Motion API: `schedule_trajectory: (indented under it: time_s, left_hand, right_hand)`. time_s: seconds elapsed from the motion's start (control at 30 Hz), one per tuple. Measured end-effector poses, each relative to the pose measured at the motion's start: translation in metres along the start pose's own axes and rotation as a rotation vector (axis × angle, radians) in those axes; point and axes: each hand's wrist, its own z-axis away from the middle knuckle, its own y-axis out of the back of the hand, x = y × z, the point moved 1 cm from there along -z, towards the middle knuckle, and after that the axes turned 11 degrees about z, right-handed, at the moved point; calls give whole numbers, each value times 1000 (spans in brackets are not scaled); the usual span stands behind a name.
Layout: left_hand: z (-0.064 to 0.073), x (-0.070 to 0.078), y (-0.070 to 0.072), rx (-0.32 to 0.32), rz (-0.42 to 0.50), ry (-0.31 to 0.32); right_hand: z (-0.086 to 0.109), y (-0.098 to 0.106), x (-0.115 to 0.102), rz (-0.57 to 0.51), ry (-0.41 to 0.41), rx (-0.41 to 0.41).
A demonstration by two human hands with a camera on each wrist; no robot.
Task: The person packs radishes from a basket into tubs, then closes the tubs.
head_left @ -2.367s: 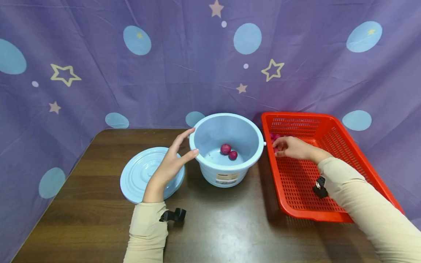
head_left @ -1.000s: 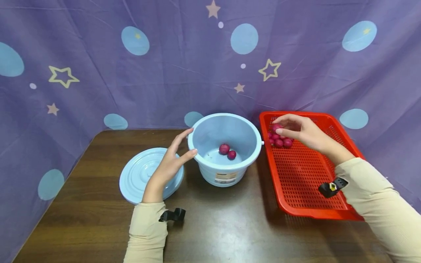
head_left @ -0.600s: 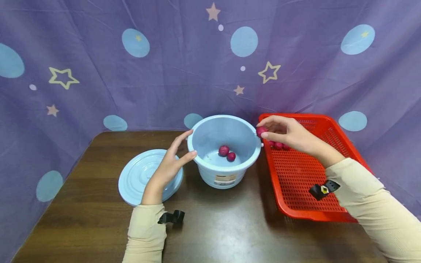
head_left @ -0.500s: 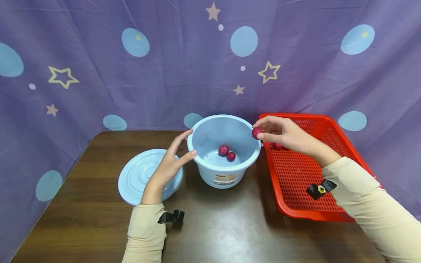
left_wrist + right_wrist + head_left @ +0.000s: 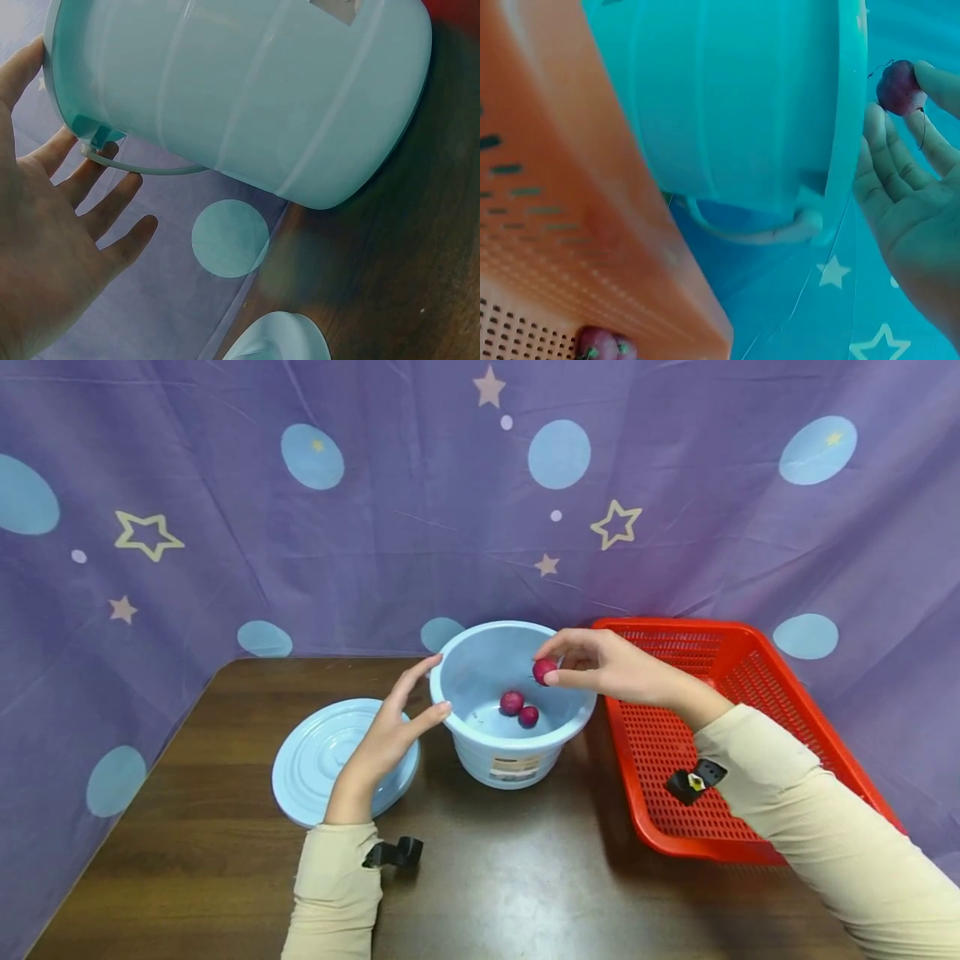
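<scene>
My right hand (image 5: 615, 667) pinches a red radish (image 5: 544, 672) between thumb and fingertips, over the right part of a light blue bucket's mouth. Thin root threads trail from this radish (image 5: 900, 88) in the right wrist view. Two more radishes, a larger one (image 5: 512, 702) and a smaller one (image 5: 528, 717), lie on the bucket floor. My left hand (image 5: 382, 735) is spread at the left of the bucket (image 5: 471, 760), thumb and index fingertips at its rim. In the left wrist view its other fingers extend near the bucket's handle (image 5: 161, 170).
A red perforated basket (image 5: 637, 810) stands right of the bucket; several radishes (image 5: 596, 343) show in its corner in the right wrist view. The blue lid (image 5: 311, 768) lies left on the brown wooden table (image 5: 187, 860), partly under my left arm. A purple curtain (image 5: 420, 527) hangs behind.
My right hand has picked a radish out of the red basket and carried it left, across the rim and over the bucket. The left hand has stayed at the rim.
</scene>
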Motion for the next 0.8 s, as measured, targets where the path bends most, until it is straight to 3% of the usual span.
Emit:
schedule_trajectory:
  time_s: [0.2,0.4,0.63,0.8]
  left_hand:
    - [-1,-2,0,-3,-2,-6]
    - [-2,-2,0,1,-1,-19]
    - [-2,0,0,-9,6,-16]
    - [-2,-1,-1,-11,0,-22]
  right_hand:
    - [-7,-10,-5,-22,-11,-62]
    - [-14,-18,-6,29,1,-91]
    - [-23,-25,-4,114,13,-89]
    - [-26,-31,-6,152,6,-26]
